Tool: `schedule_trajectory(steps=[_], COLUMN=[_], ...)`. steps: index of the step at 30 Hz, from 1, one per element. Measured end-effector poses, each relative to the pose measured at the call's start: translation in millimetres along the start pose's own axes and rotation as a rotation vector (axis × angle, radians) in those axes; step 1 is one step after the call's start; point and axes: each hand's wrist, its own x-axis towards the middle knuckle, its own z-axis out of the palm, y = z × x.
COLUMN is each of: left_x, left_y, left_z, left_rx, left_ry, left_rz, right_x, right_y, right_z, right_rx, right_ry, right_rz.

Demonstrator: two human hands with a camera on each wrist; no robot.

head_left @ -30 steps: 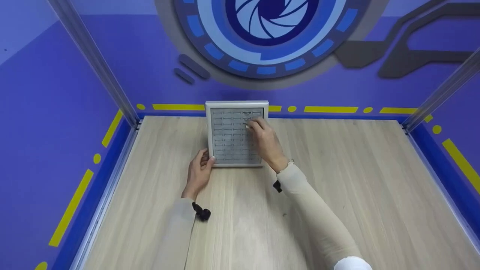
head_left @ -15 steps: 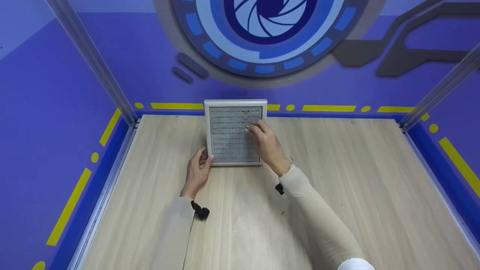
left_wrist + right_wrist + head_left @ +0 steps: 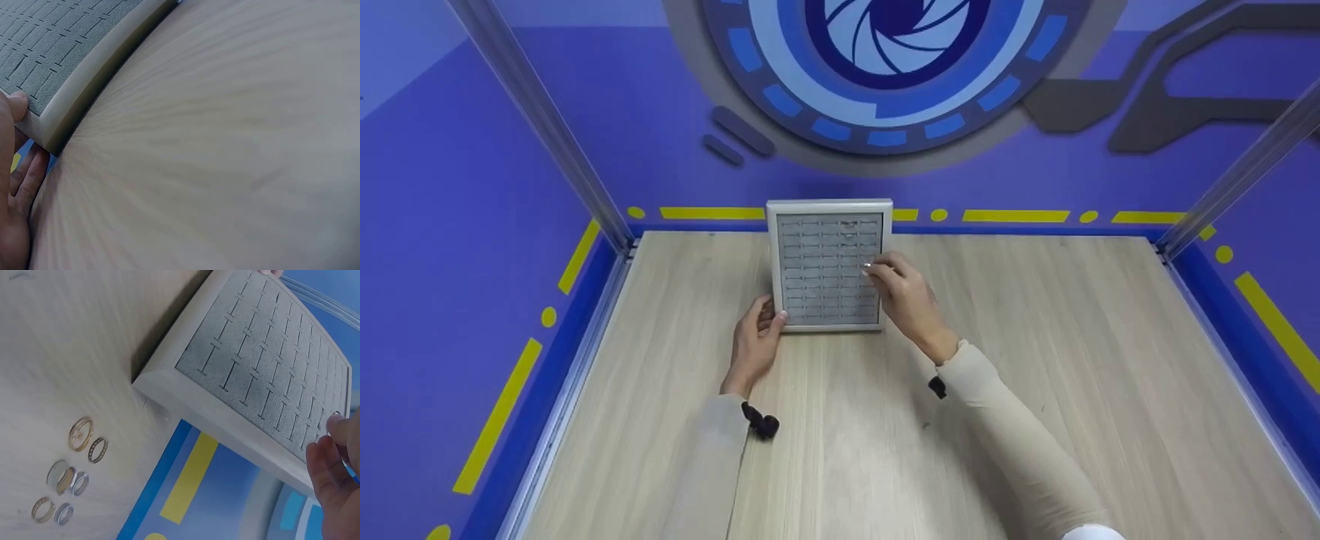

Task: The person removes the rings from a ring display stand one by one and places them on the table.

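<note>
A ring display tray [image 3: 829, 300], with a pale frame and grey slotted padding, leans upright near the back of the table. My left hand [image 3: 754, 341] grips its lower left corner; in the left wrist view the thumb [image 3: 18, 104] lies on the front and the other fingers are behind. Just off the tray's right side, my right hand [image 3: 911, 300] pinches a small shiny ring [image 3: 867, 266] between thumb and fingertips. Seated rings [image 3: 849, 225] show in the upper part of one column right of the middle. Fingers partly hide the pinched ring in the right wrist view.
In the right wrist view, several loose gold and silver rings [image 3: 80, 433] lie on the wooden table [image 3: 67, 349] beside the tray. The blue back wall [image 3: 997, 187] rises close behind the tray. Metal posts [image 3: 577, 165] stand at the table's back corners.
My right hand has drawn down and to the right, off the tray's face, with a ring still pinched. The left hand has kept its grip on the corner.
</note>
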Motion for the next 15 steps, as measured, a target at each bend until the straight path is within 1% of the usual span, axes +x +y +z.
schedule_trajectory(steps=[5, 15], left_x=[1.5, 0.3], left_y=[1.1, 0.1], left_z=[0.1, 0.3], left_rx=[-0.011, 0.0], left_ry=[0.008, 0.006], left_rz=[0.019, 0.023], right_x=[-9.4, -31.5], right_y=[2.7, 11.7], right_z=[-7.0, -13.5], right_rx=[0.004, 0.025], right_ry=[-0.015, -0.025], right_rz=[0.001, -0.021])
